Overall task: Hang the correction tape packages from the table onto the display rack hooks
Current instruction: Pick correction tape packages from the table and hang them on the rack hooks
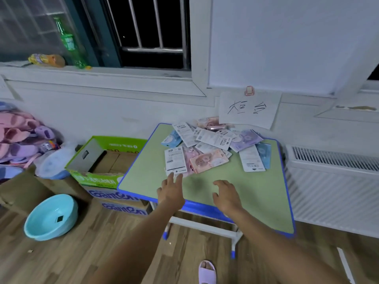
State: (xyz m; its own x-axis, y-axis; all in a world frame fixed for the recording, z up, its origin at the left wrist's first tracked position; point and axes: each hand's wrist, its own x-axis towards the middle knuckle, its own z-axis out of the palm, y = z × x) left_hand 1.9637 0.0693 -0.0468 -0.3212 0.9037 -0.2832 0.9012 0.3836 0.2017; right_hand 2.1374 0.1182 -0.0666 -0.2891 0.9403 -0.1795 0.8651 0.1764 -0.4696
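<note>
Several correction tape packages (213, 144) lie in a loose heap on the far half of a green table with a blue rim (147, 160); some face up in pink, blue and purple, some show their white backs. My left hand (171, 189) reaches over the table's near edge, fingers straight, their tips touching the lower edge of a white-backed package (175, 160). My right hand (226, 194) hovers over the bare green top with relaxed fingers and holds nothing. No display rack or hooks appear in the head view.
An open green cardboard box (102, 158) on stacked cartons stands left of the table. A light blue basin (51, 217) sits on the wood floor. A white radiator (332, 189) runs along the wall to the right. A paper sign (249, 108) hangs above the table.
</note>
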